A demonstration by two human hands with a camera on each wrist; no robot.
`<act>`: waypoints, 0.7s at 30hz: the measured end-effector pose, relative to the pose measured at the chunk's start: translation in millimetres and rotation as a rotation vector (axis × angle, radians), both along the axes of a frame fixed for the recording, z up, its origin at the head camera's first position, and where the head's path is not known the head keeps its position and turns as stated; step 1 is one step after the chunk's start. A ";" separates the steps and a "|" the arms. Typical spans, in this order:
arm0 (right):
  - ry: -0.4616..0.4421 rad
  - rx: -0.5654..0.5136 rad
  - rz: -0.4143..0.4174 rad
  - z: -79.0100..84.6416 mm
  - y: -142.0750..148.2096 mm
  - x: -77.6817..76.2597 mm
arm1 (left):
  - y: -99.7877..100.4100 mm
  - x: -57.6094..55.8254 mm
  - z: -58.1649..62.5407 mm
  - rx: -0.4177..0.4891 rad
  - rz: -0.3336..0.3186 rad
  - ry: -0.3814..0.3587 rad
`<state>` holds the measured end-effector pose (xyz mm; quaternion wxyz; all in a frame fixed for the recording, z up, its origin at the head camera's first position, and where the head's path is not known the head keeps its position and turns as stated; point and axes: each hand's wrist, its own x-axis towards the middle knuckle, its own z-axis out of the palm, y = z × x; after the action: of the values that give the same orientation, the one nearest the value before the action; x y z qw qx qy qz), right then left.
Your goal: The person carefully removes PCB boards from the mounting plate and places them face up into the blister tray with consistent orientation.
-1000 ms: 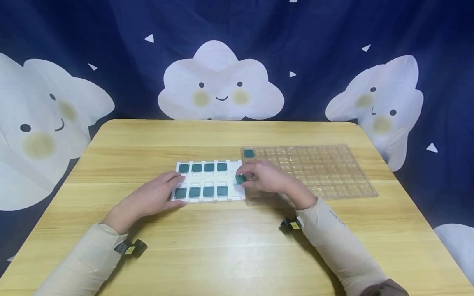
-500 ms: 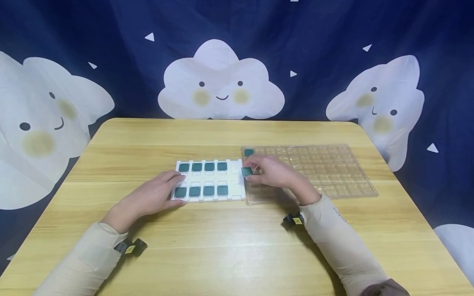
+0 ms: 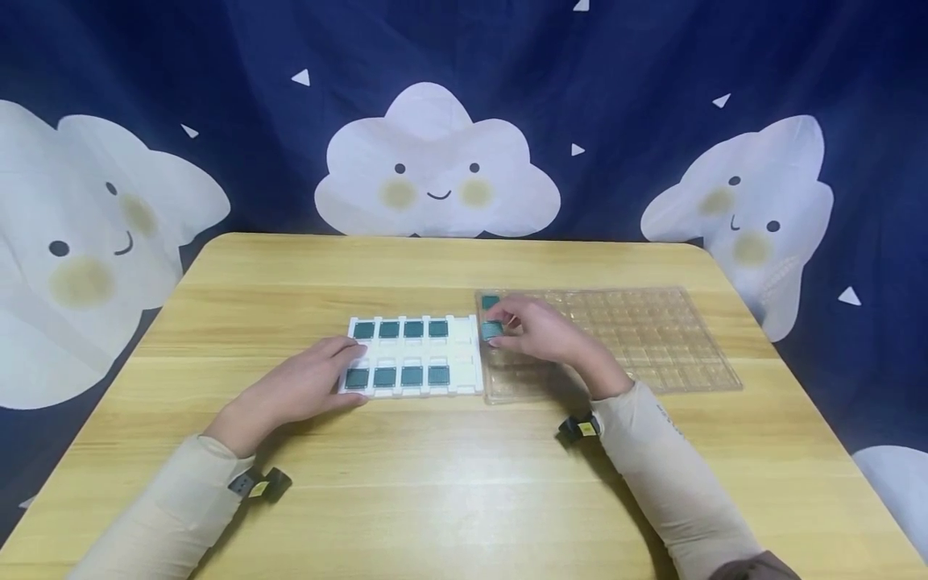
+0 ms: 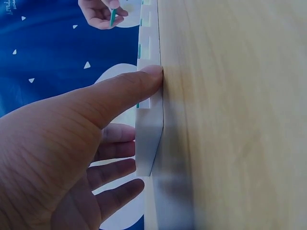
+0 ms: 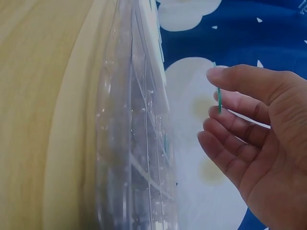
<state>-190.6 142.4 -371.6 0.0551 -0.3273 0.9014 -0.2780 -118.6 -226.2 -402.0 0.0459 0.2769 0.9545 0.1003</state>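
My right hand [image 3: 540,329] pinches a small green circuit board [image 3: 492,330] by its edges, above the left end of a clear plastic tray [image 3: 616,388]. From the right wrist view, the thin green board [image 5: 219,98] is edge-on between thumb and fingers, apart from the tray. Another green board [image 3: 490,301] sits in the clear tray's far left compartment. My left hand [image 3: 308,380] grips the left end of a white tray [image 3: 466,354], which holds two rows of green boards [image 3: 412,376]. In the left wrist view the thumb [image 4: 152,72] presses the white tray's near side.
Both trays lie side by side on a wooden table [image 3: 449,483], the white one against the clear one's left edge. Many pockets of the clear tray hold nothing. Behind the table hangs a dark blue curtain [image 3: 609,64] with white clouds.
My right hand has carried the green board from over the white tray's right end to the right and away, over the clear tray. The left hand stays on the white tray.
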 end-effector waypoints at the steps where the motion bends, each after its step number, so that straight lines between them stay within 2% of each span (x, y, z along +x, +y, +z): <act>1: 0.002 0.002 -0.007 -0.7 0.5 -0.8 | 0.1 0.4 -0.1 0.000 0.002 -0.002; 12: -0.058 -0.048 -0.036 -2.3 6.8 -14.8 | -1.5 0.4 -2.0 0.001 -0.003 0.015; 21: -0.047 -0.028 -0.063 -1.7 11.6 -28.9 | -1.2 0.8 -2.0 0.003 -0.015 0.026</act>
<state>-219.5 154.0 -373.3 0.0628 -0.2928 0.9058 -0.2998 -117.8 -227.5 -404.1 0.0338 0.2856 0.9527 0.0979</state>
